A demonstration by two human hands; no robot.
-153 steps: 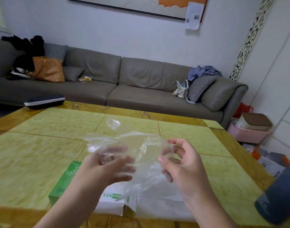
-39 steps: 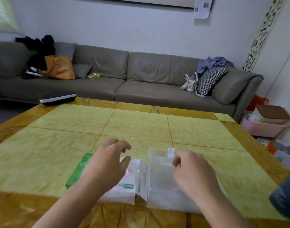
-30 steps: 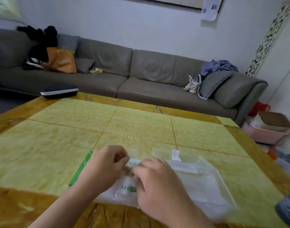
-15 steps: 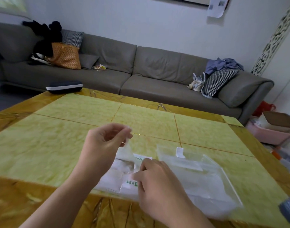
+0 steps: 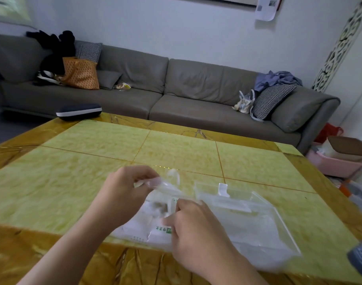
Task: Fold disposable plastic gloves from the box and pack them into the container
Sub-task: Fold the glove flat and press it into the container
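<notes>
Glove [image 5: 165, 185]: thin clear plastic, I see it lifted just above the box, stretched toward the left.
Left hand [image 5: 124, 194]: fingers curled, pinching the glove end.
Right hand [image 5: 194, 229]: fingers bent down on the box, pressing it; whether it grips anything I cannot tell.
Box [image 5: 143, 225]: white with green print, lying on the tabletop [image 5: 73, 182].
Container [image 5: 254, 221]: clear, just beside the box, on its right.

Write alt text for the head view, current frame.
A person's left hand pinches a clear plastic glove drawn from the torn glove box, which the right hand steadies on a yellow table. A clear container lies just right.
</notes>
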